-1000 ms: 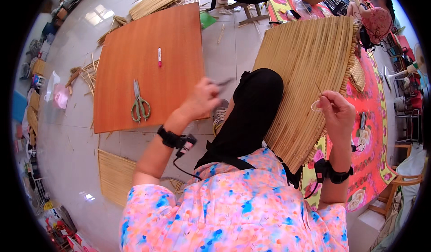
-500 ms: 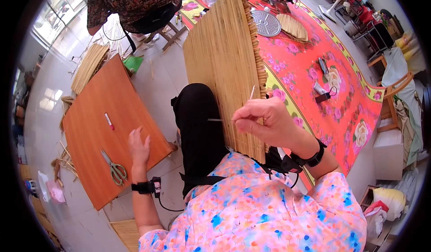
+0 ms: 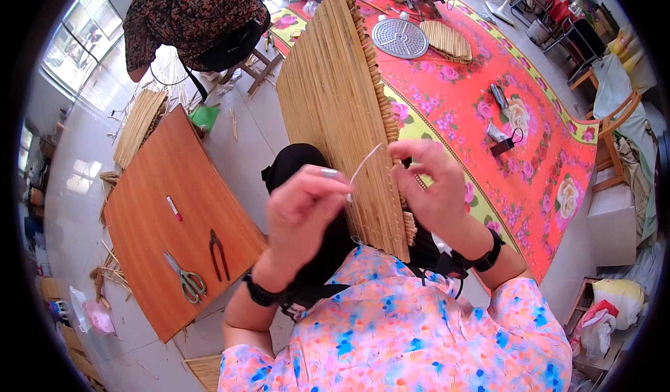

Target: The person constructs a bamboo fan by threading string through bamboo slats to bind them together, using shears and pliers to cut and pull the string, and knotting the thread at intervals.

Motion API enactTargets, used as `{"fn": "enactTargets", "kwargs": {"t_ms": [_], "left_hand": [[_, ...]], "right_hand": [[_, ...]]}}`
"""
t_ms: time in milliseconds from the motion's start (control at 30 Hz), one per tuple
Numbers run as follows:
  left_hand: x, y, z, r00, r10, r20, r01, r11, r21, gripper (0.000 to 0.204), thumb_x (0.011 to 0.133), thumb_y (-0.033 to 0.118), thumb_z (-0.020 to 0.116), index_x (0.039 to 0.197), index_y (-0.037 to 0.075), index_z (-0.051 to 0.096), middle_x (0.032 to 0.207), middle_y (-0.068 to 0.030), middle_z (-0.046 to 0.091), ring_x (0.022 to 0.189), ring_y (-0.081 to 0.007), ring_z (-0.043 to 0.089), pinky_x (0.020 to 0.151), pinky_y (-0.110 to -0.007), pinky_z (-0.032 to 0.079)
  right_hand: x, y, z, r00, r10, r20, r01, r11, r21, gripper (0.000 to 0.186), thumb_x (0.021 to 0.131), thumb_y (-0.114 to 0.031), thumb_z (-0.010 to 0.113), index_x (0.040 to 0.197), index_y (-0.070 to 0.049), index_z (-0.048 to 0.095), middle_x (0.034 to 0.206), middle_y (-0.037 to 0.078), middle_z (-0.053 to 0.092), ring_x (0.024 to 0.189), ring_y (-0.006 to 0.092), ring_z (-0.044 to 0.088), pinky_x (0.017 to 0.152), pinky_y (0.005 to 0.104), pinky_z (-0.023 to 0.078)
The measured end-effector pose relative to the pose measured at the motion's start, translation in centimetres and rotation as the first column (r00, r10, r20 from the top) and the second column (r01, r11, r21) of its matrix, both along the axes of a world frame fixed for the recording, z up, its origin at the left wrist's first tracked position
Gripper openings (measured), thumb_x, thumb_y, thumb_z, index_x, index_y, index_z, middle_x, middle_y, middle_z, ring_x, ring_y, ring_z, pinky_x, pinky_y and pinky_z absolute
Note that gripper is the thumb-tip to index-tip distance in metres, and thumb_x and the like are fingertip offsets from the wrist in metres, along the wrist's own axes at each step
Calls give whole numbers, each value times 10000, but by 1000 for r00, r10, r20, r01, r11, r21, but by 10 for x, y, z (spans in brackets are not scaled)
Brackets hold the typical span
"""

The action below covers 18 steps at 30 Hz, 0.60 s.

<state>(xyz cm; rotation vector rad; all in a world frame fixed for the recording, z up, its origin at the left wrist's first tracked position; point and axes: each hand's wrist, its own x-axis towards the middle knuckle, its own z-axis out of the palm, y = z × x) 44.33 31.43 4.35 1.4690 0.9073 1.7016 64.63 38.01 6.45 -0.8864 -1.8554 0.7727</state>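
Observation:
A large panel of thin tan stalks laid side by side [image 3: 335,92] leans across my lap, its right edge a row of cut stalk ends. Over its lower part my left hand [image 3: 303,207] pinches a thin white strand [image 3: 366,161], which curves up to the right. The strand's upper end stops just short of my right hand [image 3: 434,182]. That hand's fingers are curled but apart, beside the panel's right edge, and I see nothing in them. On the brown board [image 3: 153,210] to my left lie green-handled scissors [image 3: 185,278], dark pliers [image 3: 219,256] and a white-and-red marker [image 3: 174,208].
A red floral mat [image 3: 460,106] spreads on the right, bearing a round grey perforated disc [image 3: 400,38] and a smaller stalk panel [image 3: 447,41]. Another person [image 3: 192,18] sits at the far left near loose stalks. A wooden chair [image 3: 618,141] stands far right.
My left hand has come from the board to the panel and now pinches the white strand. My right hand has opened and shifted slightly right. The pliers now show on the board.

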Motion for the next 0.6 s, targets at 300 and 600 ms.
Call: {"fn": "enactTargets", "kwargs": {"t_ms": [300,600], "left_hand": [[-225,-49,34,490,810,323,-829,547,-113,55,933,76,592,932,22,599,805,-46,594,585,-72,462,473,-170,343],[-33,20,4,921,290,-260,-365,875,-318,175,901,28,632,1076,32,644,796,-11,612,613,-63,566,538,-196,478]], "right_hand": [[25,17,-41,995,-95,-23,87,970,-226,245,841,-103,657,1053,19,646,958,106,649,816,160,629,587,254,507],[2,6,-49,993,-72,96,81,992,-92,338,791,-142,690,1062,27,580,931,175,583,822,324,608,712,381,501]]}}
